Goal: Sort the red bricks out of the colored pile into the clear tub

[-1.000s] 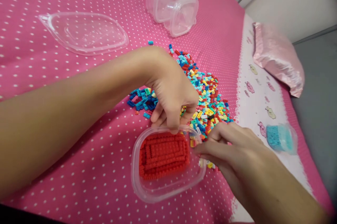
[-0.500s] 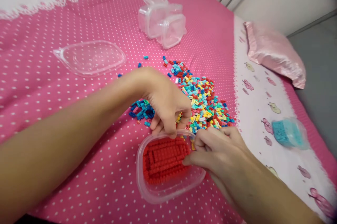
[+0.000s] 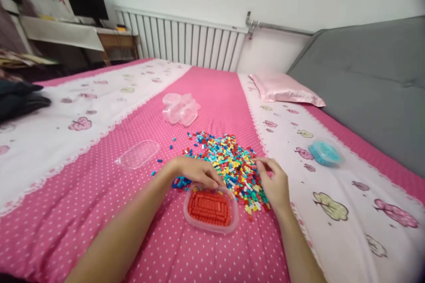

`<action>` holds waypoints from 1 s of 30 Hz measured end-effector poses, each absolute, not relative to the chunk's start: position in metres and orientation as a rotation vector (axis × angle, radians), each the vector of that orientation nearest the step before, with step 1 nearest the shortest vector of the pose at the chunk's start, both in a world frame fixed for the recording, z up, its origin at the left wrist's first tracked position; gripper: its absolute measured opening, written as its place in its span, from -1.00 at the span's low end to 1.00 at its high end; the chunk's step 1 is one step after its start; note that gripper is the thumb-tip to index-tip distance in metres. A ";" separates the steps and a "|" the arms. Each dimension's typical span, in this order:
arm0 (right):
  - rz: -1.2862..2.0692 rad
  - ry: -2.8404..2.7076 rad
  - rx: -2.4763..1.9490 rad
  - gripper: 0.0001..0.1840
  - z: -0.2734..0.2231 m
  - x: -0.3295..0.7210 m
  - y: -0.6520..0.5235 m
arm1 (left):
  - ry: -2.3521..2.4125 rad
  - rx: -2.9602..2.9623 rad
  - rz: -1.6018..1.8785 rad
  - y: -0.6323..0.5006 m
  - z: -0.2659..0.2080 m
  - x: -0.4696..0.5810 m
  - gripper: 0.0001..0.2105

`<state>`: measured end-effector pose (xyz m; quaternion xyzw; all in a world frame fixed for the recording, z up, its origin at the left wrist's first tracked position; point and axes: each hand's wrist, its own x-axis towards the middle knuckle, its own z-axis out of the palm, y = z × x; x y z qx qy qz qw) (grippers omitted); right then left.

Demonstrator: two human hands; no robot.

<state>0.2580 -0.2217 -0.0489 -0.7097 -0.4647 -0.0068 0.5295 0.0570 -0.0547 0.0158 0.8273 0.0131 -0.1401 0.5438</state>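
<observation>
Left hand [image 3: 201, 172] at tub [image 3: 212, 230] rim, grip unclear, red bricks [image 3: 209, 208] inside, right hand [image 3: 275, 184] narrow at pile [image 3: 229, 154], hold unclear

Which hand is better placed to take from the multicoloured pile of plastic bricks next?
Probably the right hand: it's at the pile, while the left hand is at the rim of the clear rounded plastic tub.

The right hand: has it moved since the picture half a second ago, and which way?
Yes. The right hand has moved right, from over the container to the edge of the brick pile, fingertips now nearer the lace border.
</observation>
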 end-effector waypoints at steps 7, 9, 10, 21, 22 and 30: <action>-0.239 -0.841 -1.692 -0.66 -0.076 0.264 -0.270 | 0.661 1.991 0.526 -0.108 0.004 -0.016 -0.51; -0.250 -0.804 -1.691 -0.63 -0.078 0.265 -0.270 | 0.775 1.918 0.770 -0.136 -0.018 -0.040 -0.50; -0.242 -0.795 -1.691 -0.63 -0.079 0.265 -0.268 | 0.803 1.874 0.863 -0.149 -0.030 -0.048 -0.46; -0.011 -0.751 -1.673 -0.50 -0.092 0.263 -0.263 | 0.577 1.749 0.786 -0.173 -0.050 -0.030 0.07; 0.011 -0.765 -1.668 -0.49 -0.092 0.263 -0.262 | 0.562 1.743 0.777 -0.171 -0.049 -0.030 0.04; 0.174 -0.763 -1.645 -0.47 -0.090 0.271 -0.261 | 0.345 1.668 0.600 -0.142 -0.047 -0.032 0.03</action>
